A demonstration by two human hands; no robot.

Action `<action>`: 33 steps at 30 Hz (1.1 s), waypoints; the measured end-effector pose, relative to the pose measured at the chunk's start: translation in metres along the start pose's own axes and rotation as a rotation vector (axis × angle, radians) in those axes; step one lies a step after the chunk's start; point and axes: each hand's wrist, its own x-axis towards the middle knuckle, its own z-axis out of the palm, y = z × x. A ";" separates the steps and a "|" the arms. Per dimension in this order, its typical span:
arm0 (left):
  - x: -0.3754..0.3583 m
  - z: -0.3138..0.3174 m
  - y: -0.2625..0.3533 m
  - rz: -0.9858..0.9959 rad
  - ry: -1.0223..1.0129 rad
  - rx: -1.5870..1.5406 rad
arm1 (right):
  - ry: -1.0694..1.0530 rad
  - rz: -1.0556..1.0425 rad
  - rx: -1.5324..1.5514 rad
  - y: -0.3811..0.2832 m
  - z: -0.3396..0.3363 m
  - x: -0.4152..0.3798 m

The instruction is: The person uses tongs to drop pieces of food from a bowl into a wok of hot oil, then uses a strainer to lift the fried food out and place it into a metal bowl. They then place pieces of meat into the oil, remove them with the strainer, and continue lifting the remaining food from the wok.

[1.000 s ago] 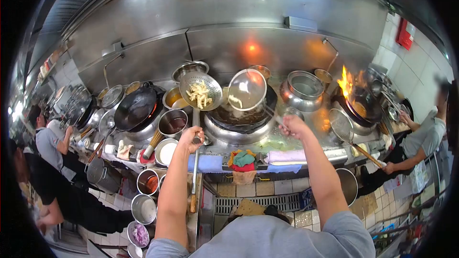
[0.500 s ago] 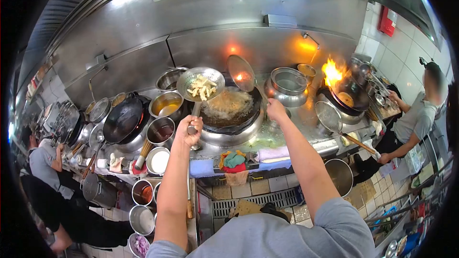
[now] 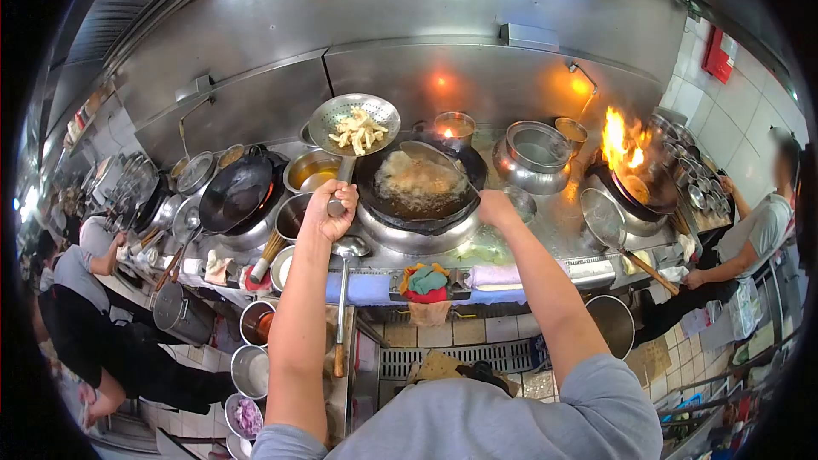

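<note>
My left hand (image 3: 332, 210) is closed around the handle of a perforated metal strainer (image 3: 324, 115). Pale, strip-like food pieces (image 3: 358, 131) lie in the strainer, held up left of a wok (image 3: 375, 196). Oil (image 3: 417, 183) bubbles and foams in the wok. My right hand (image 3: 497, 207) is closed at the wok's right edge, on the handle of a round skimmer (image 3: 430, 153) tilted over the oil. A ladle (image 3: 350, 245) with a wooden-ended handle rests below my left hand.
Flames (image 3: 622, 140) rise from a right-hand wok, tended by a co-worker (image 3: 750, 238). More people (image 3: 94, 264) stand at left by another wok (image 3: 234, 194). A steel pot (image 3: 532, 162), a folded towel (image 3: 507, 275) and coloured cloths (image 3: 424, 281) are near.
The round skimmer has come down from above the wok's back edge to over the bubbling oil. The camera view has shifted a little, and a pot behind the wok now shows.
</note>
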 end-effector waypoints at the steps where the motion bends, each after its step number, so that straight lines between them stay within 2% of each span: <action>1: 0.000 -0.003 0.001 0.008 -0.002 -0.001 | -0.031 -0.007 -0.008 0.002 0.001 -0.002; 4: 0.001 -0.008 0.002 0.007 -0.002 0.001 | 0.020 -0.048 -0.020 -0.002 0.007 -0.014; 7: 0.000 -0.010 0.003 0.002 0.006 0.003 | 0.025 -0.005 0.012 -0.017 -0.004 -0.037; 12: 0.003 -0.021 0.007 -0.022 0.035 -0.002 | -0.055 0.024 -0.026 -0.026 -0.011 -0.066; 15: 0.010 -0.028 0.009 -0.020 0.041 0.019 | 0.003 -0.009 0.004 0.001 0.015 -0.057; 19: 0.016 -0.035 0.007 -0.029 0.062 -0.009 | 0.055 -0.077 0.060 0.029 -0.001 -0.046; 25: 0.038 -0.053 0.005 0.006 0.112 0.004 | 0.256 0.016 0.260 0.061 -0.027 -0.021; 29: 0.046 -0.055 0.002 0.028 0.155 0.000 | 0.254 0.030 0.223 0.082 -0.037 0.012; 33: 0.052 -0.056 -0.003 0.056 0.131 -0.025 | 0.076 0.078 0.211 0.098 -0.014 0.056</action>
